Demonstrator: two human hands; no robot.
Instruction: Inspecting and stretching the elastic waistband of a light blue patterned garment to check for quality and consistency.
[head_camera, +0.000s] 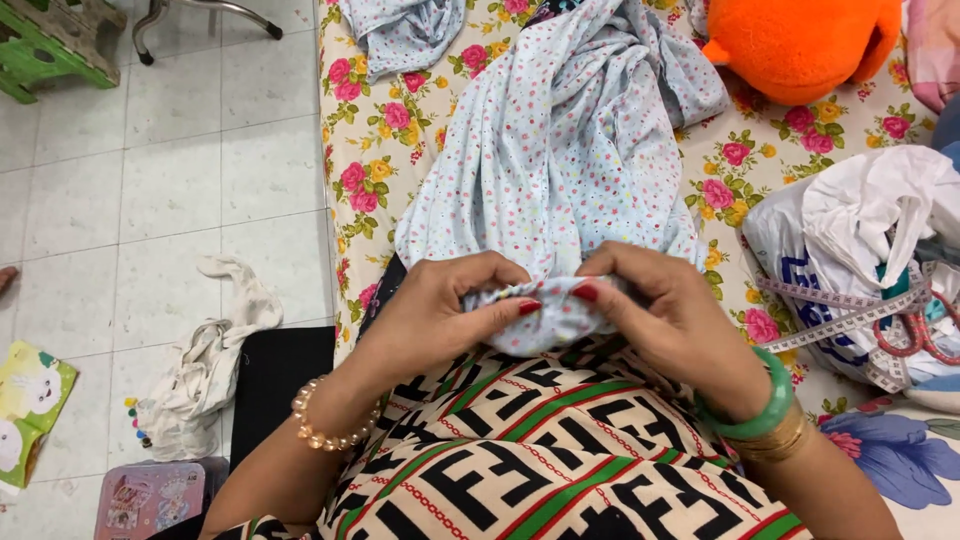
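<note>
Both hands meet at the lap: the left hand (440, 305) and right hand (665, 310) are closed, thumbs and fingertips pinching a bunched fold of the dotted cloth (560, 150) between them, the rest of it trailing away up the flowered sheet (375, 150). Whether a needle sits in the fold cannot be told. The pinch looks small and tight, so the fold may slip or spread if either thumb eases, and the gathers would come loose. The long weight of cloth lying up the bed may drag on the held edge. A tape measure (850, 315) and plastic bag (850, 230) lie just beside the right wrist; a swing of that arm, bangle (760, 415) and all, could snag them.
</note>
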